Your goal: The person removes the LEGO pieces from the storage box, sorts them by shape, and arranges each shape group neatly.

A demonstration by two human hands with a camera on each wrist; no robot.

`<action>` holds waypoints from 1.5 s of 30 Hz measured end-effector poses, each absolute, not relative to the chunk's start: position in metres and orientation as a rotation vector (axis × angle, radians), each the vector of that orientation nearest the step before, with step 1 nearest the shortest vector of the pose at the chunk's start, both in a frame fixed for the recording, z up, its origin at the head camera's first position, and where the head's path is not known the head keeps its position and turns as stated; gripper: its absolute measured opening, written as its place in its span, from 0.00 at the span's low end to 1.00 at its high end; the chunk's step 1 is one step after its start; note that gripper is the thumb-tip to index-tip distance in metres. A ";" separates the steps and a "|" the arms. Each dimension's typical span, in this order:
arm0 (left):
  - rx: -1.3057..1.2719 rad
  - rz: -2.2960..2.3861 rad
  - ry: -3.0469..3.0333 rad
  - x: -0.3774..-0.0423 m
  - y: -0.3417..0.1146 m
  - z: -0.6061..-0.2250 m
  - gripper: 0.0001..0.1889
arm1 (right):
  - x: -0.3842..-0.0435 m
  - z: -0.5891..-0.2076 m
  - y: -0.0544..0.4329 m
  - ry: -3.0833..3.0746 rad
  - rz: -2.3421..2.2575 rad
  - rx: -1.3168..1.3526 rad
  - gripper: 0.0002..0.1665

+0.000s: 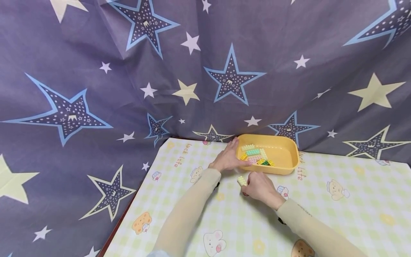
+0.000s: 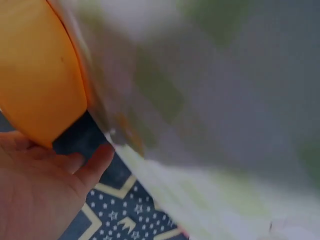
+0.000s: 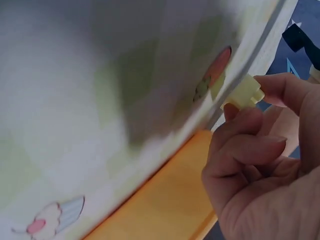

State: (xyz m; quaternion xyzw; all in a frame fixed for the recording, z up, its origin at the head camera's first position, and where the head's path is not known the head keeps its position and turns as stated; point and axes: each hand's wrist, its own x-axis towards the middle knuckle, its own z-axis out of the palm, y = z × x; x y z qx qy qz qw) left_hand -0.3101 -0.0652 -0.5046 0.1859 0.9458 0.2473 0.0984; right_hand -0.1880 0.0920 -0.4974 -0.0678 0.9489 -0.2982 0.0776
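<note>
My right hand [image 1: 261,187] pinches a pale yellow toy building brick [image 1: 242,181] in front of the yellow plastic bin [image 1: 290,167]. In the right wrist view the brick [image 3: 242,93] sits between thumb and fingertips, with its studs showing, and the other fingers are curled in. At the bin's left end, my left hand [image 1: 228,157] holds the rim, its fingers along the side and its thumb over the front edge. Inside the bin lie several bricks: a mint green one [image 1: 253,152], a pink one [image 1: 254,159], pale yellow ones [image 1: 248,147] and small yellow and dark green pieces [image 1: 265,162].
A checked tablecloth [image 1: 179,200] with cartoon prints covers the table. Right behind the bin, at the table's back edge, hangs a dark star-patterned curtain [image 1: 205,64]. It also drops past the table's left edge.
</note>
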 end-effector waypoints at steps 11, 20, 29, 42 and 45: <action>0.360 1.013 2.717 -0.310 -0.056 -0.524 0.77 | -0.182 -0.511 0.078 2.848 -0.841 -0.184 0.23; 0.322 1.077 2.677 -0.307 -0.053 -0.518 0.75 | -0.180 -0.506 0.084 2.882 -0.855 -0.176 0.27; 0.313 1.041 2.691 -0.307 -0.053 -0.521 0.77 | -0.196 -0.467 0.128 2.983 -0.979 -0.166 0.18; 0.276 1.048 2.685 -0.308 -0.054 -0.518 0.76 | -0.183 -0.500 0.097 2.820 -0.858 -0.230 0.25; 0.275 1.055 2.673 -0.306 -0.055 -0.519 0.76 | -0.183 -0.509 0.088 2.856 -0.814 -0.184 0.29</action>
